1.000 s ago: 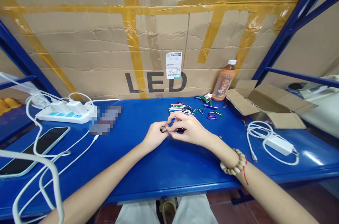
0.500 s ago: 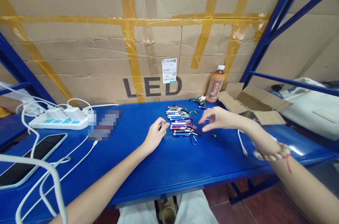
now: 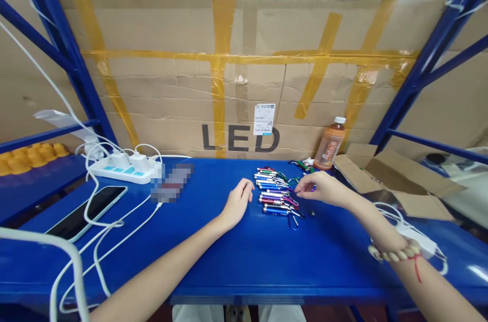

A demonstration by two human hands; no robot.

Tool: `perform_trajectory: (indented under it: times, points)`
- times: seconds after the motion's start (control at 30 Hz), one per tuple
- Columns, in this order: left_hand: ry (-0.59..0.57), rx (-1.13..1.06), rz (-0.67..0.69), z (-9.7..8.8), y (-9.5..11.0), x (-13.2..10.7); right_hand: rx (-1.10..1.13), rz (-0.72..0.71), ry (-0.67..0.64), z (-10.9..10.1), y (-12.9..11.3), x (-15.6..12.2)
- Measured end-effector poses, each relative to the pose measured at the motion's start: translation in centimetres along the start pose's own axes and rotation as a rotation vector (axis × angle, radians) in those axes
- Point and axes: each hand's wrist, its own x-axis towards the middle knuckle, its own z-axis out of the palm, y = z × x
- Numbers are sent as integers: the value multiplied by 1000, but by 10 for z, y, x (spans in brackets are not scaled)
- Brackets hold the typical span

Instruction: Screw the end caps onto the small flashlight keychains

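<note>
A pile of small coloured keychain flashlights point(image 3: 275, 193) with carabiner clips lies on the blue table point(image 3: 244, 256). My left hand point(image 3: 238, 203) rests on the table just left of the pile, its fingers curled inward; what is inside them is hidden. My right hand point(image 3: 322, 188) reaches in from the right, fingertips pinched together at the pile's right edge among the clips. A tiny dark part point(image 3: 311, 213) lies on the table below my right hand. A bead bracelet point(image 3: 396, 253) sits on my right wrist.
At the back right stand an orange drink bottle point(image 3: 330, 144) and an open cardboard box point(image 3: 396, 180). A white charger with cable point(image 3: 417, 240) lies right. On the left are a power strip point(image 3: 122, 169), a phone point(image 3: 88, 211) and loose white cables. A taped cardboard wall closes the back.
My hands have parted: the right let go near the left and swung right over the pile, then back to its edge. The left hand lowered to the table. The camera tilted up.
</note>
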Motion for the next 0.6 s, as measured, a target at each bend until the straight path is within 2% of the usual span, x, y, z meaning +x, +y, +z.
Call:
perform_trajectory:
  times: [0.17, 0.3, 0.37, 0.5, 0.6]
  points:
    - [62, 28, -4, -3, 2, 2, -3, 54, -125, -11, -8, 5]
    - [34, 29, 36, -3, -2, 4, 106, 175, -288, -1, 6, -10]
    - [13, 15, 48, -2, -3, 5, 217, 239, -304, 7, 15, -15]
    - [14, -14, 50, -1, -2, 4, 321, 238, -177, 11, 30, -10]
    - [39, -22, 52, 0, -1, 3, 261, 135, 15, 5, 19, 7]
